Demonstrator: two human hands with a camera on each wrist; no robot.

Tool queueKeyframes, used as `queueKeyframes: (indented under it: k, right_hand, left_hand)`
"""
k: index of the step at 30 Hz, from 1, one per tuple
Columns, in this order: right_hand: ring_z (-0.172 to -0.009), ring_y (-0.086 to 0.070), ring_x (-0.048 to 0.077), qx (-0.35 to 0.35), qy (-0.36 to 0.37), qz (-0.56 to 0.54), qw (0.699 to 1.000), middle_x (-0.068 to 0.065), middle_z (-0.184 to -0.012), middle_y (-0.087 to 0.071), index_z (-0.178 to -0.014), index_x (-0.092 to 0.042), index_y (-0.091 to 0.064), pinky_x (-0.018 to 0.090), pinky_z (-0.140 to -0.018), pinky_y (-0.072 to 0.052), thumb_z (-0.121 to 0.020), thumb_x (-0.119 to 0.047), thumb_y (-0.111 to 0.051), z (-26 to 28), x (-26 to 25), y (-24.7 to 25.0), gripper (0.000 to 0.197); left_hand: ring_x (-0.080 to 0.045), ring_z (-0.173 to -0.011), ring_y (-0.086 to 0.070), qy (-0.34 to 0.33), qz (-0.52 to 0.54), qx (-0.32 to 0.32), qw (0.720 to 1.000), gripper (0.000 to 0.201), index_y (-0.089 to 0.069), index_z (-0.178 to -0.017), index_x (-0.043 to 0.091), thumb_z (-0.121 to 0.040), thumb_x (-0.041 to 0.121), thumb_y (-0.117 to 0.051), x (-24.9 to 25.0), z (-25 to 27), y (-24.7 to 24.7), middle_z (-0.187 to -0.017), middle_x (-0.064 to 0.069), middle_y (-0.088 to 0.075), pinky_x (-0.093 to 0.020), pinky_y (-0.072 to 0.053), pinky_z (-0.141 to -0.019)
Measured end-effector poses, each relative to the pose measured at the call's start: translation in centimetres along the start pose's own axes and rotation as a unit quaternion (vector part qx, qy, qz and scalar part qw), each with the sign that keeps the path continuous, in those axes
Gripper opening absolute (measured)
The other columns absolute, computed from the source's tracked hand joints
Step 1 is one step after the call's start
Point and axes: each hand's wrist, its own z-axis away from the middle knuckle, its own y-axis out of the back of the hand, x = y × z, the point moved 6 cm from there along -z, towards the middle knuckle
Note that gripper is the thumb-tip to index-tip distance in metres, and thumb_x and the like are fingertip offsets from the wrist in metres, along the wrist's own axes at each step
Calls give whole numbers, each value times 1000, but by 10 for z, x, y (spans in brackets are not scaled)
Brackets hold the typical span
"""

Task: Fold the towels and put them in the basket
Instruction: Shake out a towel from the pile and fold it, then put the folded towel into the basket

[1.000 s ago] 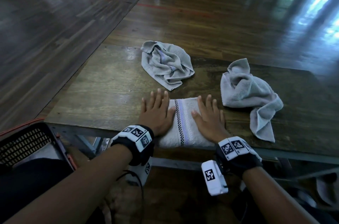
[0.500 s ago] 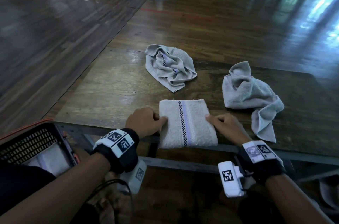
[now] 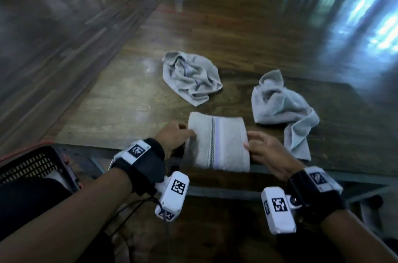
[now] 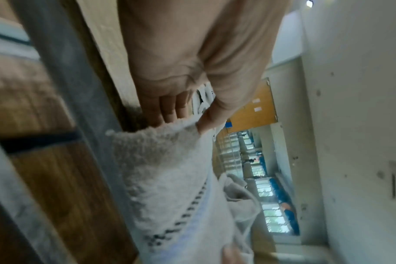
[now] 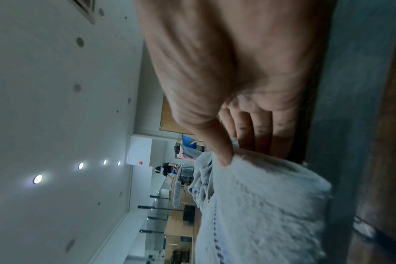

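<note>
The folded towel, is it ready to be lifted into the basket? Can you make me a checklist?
1. Folded towel neat: ok.
2. Left hand pinches its left edge: ok.
3. Right hand pinches its right edge: ok.
4. Towel fully on the table: not ok, its near end overhangs the edge.
5. Room in the basket: cannot tell, mostly hidden.
6. Two crumpled towels apart from it: ok.

Folded towel (image 3: 216, 142) on table (image 3: 120, 112), crumpled towels (image 3: 191, 78) behind
</note>
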Motion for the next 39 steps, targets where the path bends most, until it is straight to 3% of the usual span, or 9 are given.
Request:
queueKeyframes:
  k: [7,12,19,21,23,30,33,36,39]
  right_hand:
    - [-115,-58,31,-76,4,-104,992,18,-122,-63,-123,0,-55,42,-91,-50,-72,-3,-64,77,-44,-8,52]
    - [-85,-68,22,-102,104,-125,981,13,-100,-69,-110,-2,-61,37,-72,-55,-73,-7,-61,129,-133,-19,37]
    - [-87,-65,23,-153,227,-101,957,8,-102,-68,-116,-14,-58,39,-72,-54,-83,-20,-61,162,-237,-68,34]
    - [-85,-67,21,-184,236,-80,951,7,-98,-71,-111,-17,-62,36,-69,-56,-87,-21,-59,160,-252,-95,24]
    - [-82,-67,20,-218,240,-57,944,5,-95,-72,-105,-20,-65,36,-69,-55,-90,-22,-57,156,-258,-129,17]
    - [-74,-63,16,-332,182,-9,926,1,-88,-67,-104,-19,-64,31,-61,-53,-90,-17,-55,113,-220,-279,17]
    - [-65,-62,13,-343,117,26,932,1,-81,-65,-101,-16,-63,29,-55,-50,-87,-11,-54,78,-171,-350,18]
    - [-61,-58,17,-336,31,86,938,6,-76,-60,-85,-14,-60,24,-48,-44,-84,-6,-53,38,-101,-419,10]
    - [-65,-53,21,-324,-34,170,930,7,-72,-54,-72,-15,-56,27,-56,-41,-83,-6,-51,-6,-21,-481,15]
  left_hand:
    - [-25,-68,-58,-13,102,-33,994,3,-61,-84,3,-84,5,-58,38,85,12,-82,-14,-62,-30,-45,-59]
    - [-24,-84,-64,-131,126,-27,983,25,-64,-107,1,-85,12,-64,114,155,43,-101,-13,-68,-29,-51,-63]
    - [-17,-77,-62,-259,161,66,950,20,-64,-104,7,-85,14,-64,178,249,114,-90,-5,-67,-27,-51,-65]
    - [-21,-85,-63,-260,177,105,944,27,-63,-109,4,-84,14,-66,171,268,138,-99,-10,-67,-35,-53,-76]
    - [-26,-92,-62,-256,185,136,939,35,-61,-115,0,-83,14,-66,155,283,164,-107,-15,-65,-40,-51,-85]
    - [-19,-76,-59,-186,237,254,919,27,-61,-108,2,-83,11,-64,50,297,255,-93,-11,-64,-29,-46,-68]
    - [-13,-64,-58,-116,234,305,916,17,-61,-102,7,-85,9,-62,-21,281,291,-84,-6,-63,-20,-45,-54]
    - [-15,-67,-49,-9,239,335,911,4,-58,-90,9,-87,6,-58,-110,251,319,-82,-8,-56,-24,-38,-57]
    - [-14,-63,-48,97,245,347,900,19,-52,-74,13,-89,1,-54,-206,210,339,-72,-5,-55,-23,-37,-55]
